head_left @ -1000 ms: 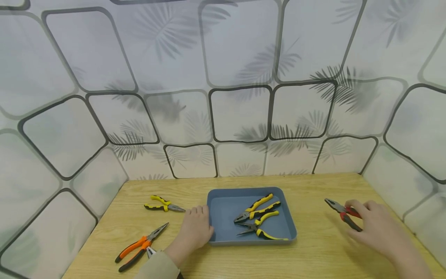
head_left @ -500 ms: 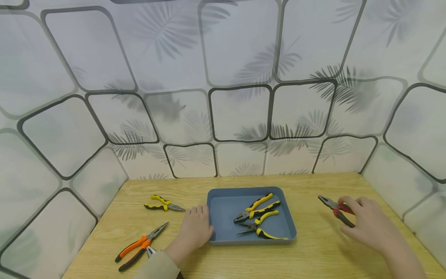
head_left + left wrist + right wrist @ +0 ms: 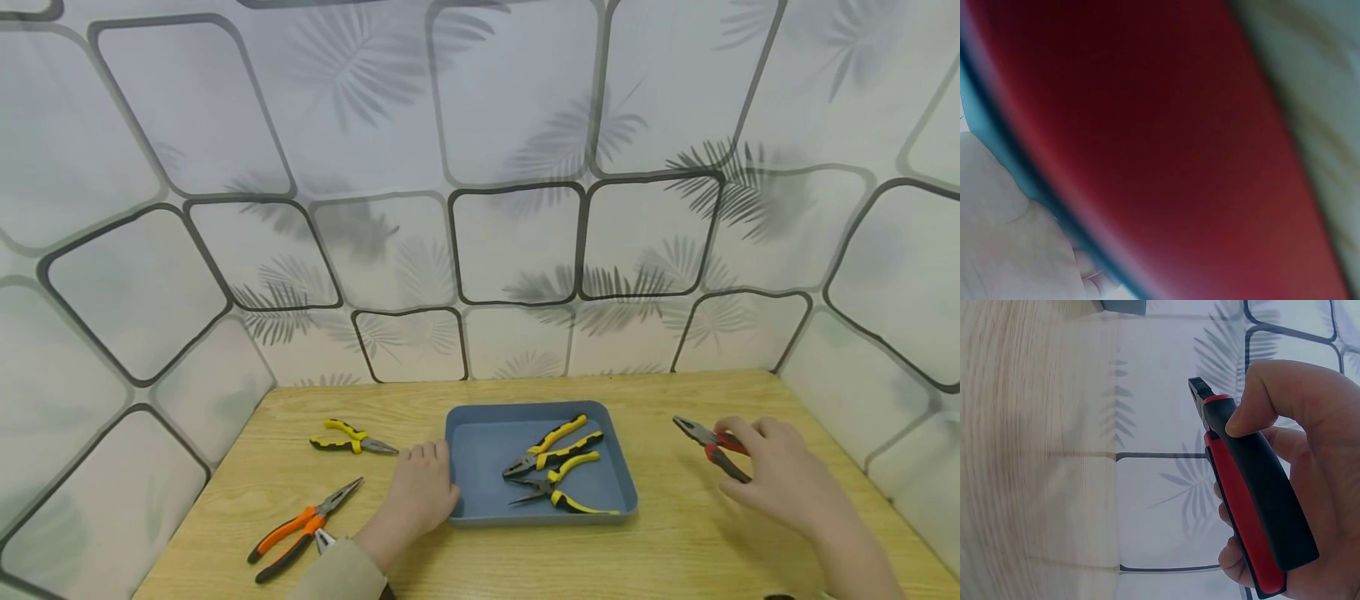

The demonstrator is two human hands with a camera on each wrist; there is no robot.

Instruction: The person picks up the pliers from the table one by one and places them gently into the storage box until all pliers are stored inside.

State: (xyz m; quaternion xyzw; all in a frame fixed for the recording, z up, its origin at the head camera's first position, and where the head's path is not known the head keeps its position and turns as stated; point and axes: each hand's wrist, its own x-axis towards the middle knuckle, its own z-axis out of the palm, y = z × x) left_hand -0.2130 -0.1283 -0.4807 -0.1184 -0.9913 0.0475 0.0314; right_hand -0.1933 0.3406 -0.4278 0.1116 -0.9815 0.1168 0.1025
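Note:
My right hand point(image 3: 780, 467) holds a pair of combination pliers point(image 3: 708, 442) with red and black handles, jaws pointing left, above the right side of the table. In the right wrist view the thumb lies on the black-and-red handle point(image 3: 1250, 487), with fingers curled behind it. My left hand point(image 3: 422, 487) grips the left rim of a blue-grey tray point(image 3: 543, 522). Inside the tray lie yellow-and-black combination pliers point(image 3: 551, 458) and yellow-and-black long-nose pliers point(image 3: 557, 478). A blurred red surface point(image 3: 1166, 156) fills much of the left wrist view.
Left of the tray lie yellow-and-black long-nose pliers point(image 3: 354, 446) and, closer, orange-and-black long-nose pliers point(image 3: 309, 521). Another metal plier tip point(image 3: 324, 542) shows beside the left sleeve point(image 3: 345, 573), which hides the rest. Patterned walls point(image 3: 517, 250) bound the wooden table point(image 3: 675, 550).
My right hand has moved left toward the tray with the red-and-black pliers in it. The left hand and the tray have stayed in place.

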